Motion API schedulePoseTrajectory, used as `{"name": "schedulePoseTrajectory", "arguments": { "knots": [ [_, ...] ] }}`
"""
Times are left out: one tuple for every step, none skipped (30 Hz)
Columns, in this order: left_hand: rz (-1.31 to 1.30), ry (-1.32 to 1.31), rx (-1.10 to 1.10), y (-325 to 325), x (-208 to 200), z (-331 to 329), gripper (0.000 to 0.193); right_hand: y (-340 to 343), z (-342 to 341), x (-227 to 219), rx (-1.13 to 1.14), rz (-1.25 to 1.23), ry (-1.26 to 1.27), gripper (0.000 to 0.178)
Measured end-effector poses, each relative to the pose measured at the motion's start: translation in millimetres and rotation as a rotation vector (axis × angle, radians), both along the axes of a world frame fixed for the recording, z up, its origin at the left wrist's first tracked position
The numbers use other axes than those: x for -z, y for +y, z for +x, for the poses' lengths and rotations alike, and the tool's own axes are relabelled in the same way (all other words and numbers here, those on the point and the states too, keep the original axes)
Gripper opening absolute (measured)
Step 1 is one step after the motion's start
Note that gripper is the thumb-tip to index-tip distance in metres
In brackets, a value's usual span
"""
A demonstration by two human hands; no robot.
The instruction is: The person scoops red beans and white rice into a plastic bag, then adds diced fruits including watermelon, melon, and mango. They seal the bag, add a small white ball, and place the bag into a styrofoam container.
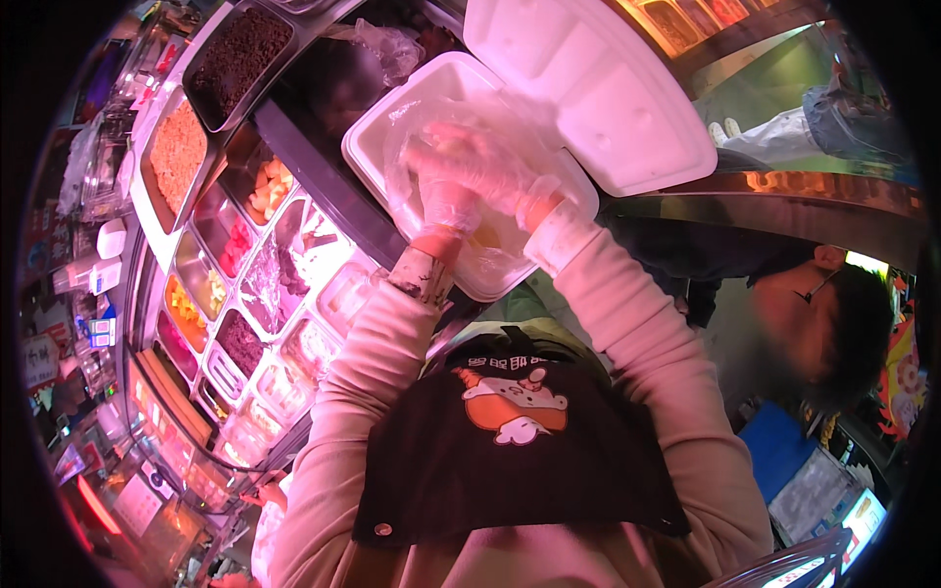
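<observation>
Both of my hands wear thin clear plastic gloves and meet over a white foam box [578, 186] lined with a clear plastic bag [397, 181]. My right hand [490, 169] reaches across my left hand [446, 201], its bent fingers pressed against the left one. Together they look closed; whatever lies between them is hidden. Part of the left hand's fingers is covered by the right. Below the hands, something pale and yellowish shows through the bag's folds, too unclear to name.
A large white foam lid [608, 108] leans behind the box. At left, metal trays hold dark crumbs [240, 64], orange-brown crumbs [176, 157] and fruit pieces [268, 189]. Clear lidded tubs [284, 382] stand nearer. A person [804, 314] is close on the right.
</observation>
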State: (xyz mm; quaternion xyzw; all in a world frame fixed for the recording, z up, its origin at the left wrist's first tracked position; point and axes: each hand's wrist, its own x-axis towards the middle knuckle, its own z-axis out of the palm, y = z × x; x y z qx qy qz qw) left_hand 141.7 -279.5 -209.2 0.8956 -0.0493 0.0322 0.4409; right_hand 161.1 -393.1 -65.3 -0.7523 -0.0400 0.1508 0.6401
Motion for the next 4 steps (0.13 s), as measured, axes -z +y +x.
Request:
{"name": "schedulePoseTrajectory", "arguments": {
  "knots": [
    [0.599, -0.259, 0.023, 0, -3, -7, 0.047, 5, -5, 11, 0.031, -0.019, -0.025, 0.060],
    [0.475, -0.121, 0.055, 1, -6, -5, 0.052, 6, -6, 20, 0.071, -0.004, -0.013, 0.066],
    [0.354, 0.018, 0.081, 4, -8, -3, 0.058, 8, -8, 22, 0.104, 0.014, -0.001, 0.072],
    [0.359, 0.017, 0.080, 5, -10, -3, 0.058, 9, -10, 25, 0.138, 0.031, 0.010, 0.078]
  ]
}}
